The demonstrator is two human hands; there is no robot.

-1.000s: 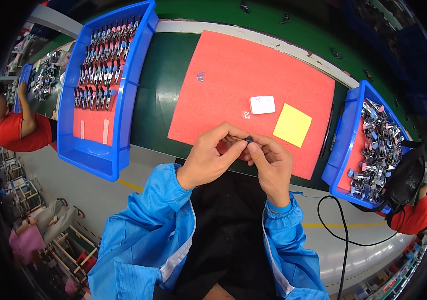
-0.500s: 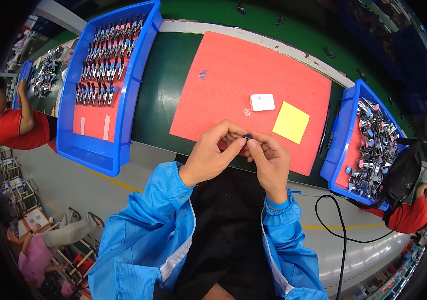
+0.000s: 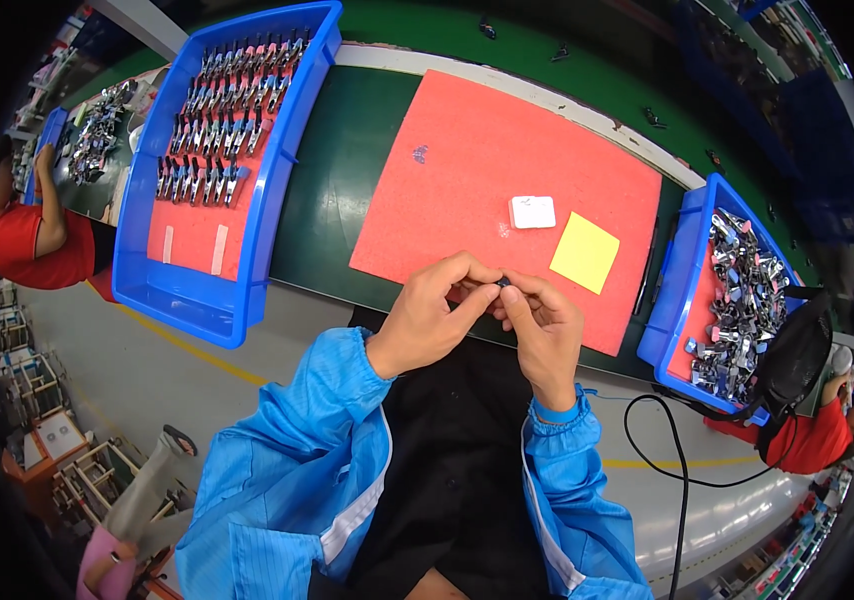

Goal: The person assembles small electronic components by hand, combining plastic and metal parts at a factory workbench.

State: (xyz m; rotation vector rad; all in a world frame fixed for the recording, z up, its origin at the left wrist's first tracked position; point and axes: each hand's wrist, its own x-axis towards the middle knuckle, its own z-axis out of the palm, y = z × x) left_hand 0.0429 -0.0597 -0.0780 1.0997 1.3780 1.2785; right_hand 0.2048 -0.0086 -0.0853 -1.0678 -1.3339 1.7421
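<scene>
My left hand (image 3: 434, 312) and my right hand (image 3: 548, 328) meet fingertip to fingertip over the near edge of a red foam mat (image 3: 447, 200). Pinched between both is a small dark piece (image 3: 502, 282), mostly covered by my fingers, so its kind is unclear. Beyond my hands a white block-shaped pad (image 3: 533, 212) lies on the mat, with a yellow square of paper (image 3: 585, 252) to its right.
On the left, a blue tray (image 3: 259, 235) holds rows of clamp-like metal pieces (image 3: 202, 182). On the right, another blue tray (image 3: 675, 310) carries a heap of similar pieces (image 3: 747, 310). A black bag (image 3: 795, 350) and cable (image 3: 682, 455) are beside it. People in red sit at either side.
The view has shifted slightly. My hands stay together on the small dark piece, with only slight finger movement. At the lower left, the person in pink appears lower in view.
</scene>
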